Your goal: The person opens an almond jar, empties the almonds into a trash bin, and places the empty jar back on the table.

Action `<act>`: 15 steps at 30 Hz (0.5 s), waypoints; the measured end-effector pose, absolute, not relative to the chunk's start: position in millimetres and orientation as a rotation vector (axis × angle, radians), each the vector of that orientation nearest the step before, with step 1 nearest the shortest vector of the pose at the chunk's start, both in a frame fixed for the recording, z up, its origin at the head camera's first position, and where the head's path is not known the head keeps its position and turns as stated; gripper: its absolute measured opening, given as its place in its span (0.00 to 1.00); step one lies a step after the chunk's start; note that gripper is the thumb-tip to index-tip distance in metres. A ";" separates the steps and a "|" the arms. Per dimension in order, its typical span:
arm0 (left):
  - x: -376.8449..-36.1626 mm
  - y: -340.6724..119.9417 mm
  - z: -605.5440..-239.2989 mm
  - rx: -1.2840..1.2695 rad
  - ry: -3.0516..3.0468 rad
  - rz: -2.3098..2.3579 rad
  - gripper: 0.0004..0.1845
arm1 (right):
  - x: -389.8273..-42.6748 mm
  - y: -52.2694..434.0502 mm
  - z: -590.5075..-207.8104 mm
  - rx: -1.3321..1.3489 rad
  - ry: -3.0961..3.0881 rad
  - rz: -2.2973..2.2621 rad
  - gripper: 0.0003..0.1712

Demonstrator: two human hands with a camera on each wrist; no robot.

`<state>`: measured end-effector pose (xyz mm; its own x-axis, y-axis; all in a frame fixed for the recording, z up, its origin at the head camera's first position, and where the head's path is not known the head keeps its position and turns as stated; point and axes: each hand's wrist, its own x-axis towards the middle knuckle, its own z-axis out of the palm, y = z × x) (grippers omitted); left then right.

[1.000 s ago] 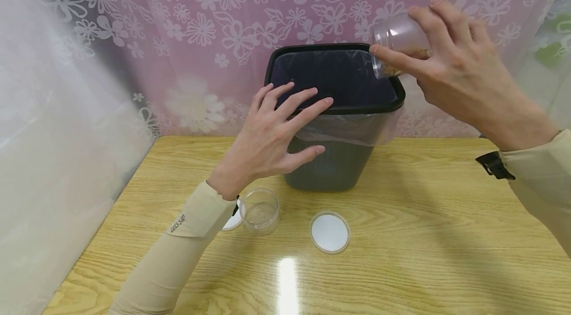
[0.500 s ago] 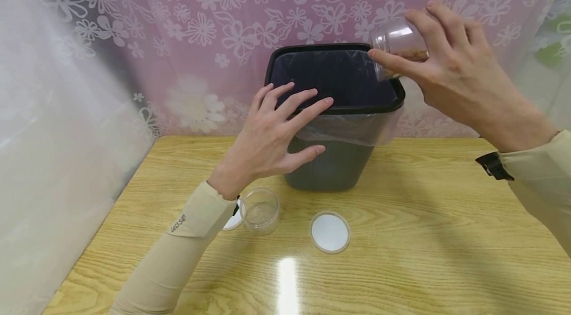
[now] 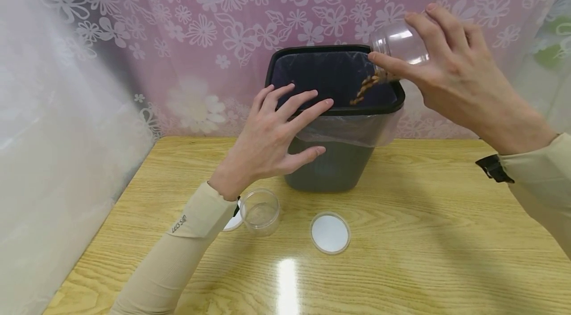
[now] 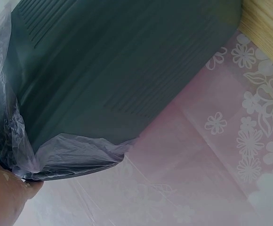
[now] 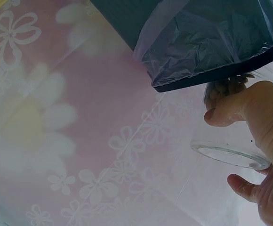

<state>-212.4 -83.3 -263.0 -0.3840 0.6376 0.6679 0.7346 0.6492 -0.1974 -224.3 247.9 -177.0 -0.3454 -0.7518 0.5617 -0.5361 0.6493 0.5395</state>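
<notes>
The right hand [image 3: 450, 72] grips a clear jar [image 3: 399, 44], fingers curled round its body, and tips it mouth-down above the far right corner of a dark bin [image 3: 332, 166] so that brown pellets [image 3: 363, 89] spill into the plastic liner [image 3: 352, 129]. The left hand [image 3: 272, 139] lies with fingers spread and straight against the bin's near left rim, holding nothing, apparently bracing the bin as the jar empties. On the wooden table [image 3: 424, 235] near the left wrist stands a second, empty jar [image 3: 260, 212] with a white lid [image 3: 233, 221] partly hidden behind the sleeve; another lid [image 3: 330, 232] lies to its right. A floral pink curtain [image 3: 214, 22] hangs behind.
</notes>
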 end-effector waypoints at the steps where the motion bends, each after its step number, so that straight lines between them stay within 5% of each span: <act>1: -212.4 -83.3 -263.1 -1.061 -2.129 -0.168 0.39 | -224.4 247.8 -176.9 0.999 -2.040 -0.330 0.54; 15: -211.6 -83.1 -263.2 -1.053 -2.130 -0.168 0.39 | -224.6 246.2 -179.3 0.995 -2.017 -0.334 0.64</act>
